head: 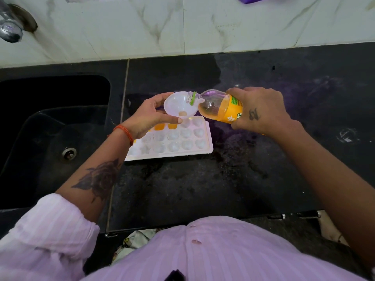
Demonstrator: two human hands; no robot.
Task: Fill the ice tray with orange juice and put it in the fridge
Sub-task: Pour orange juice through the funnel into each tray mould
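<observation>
A white ice tray (190, 147) lies on the black counter (203, 189). A few cells in its far row hold orange juice (172, 126); the others look empty. My left hand (150, 116) holds a white funnel (176, 106) over the tray's far row, with a little juice at the funnel's bottom. My right hand (261, 110) grips an orange juice bottle (221, 107), tipped on its side. The bottle's open neck with a green ring rests over the funnel's rim. My left hand hides the tray's far-left cells.
A black sink (50, 142) with a drain (69, 153) lies left of the tray. A metal tap (10, 27) juts from the marble-tiled wall (182, 27) at the top left. The counter's front edge runs near my shirt (213, 250).
</observation>
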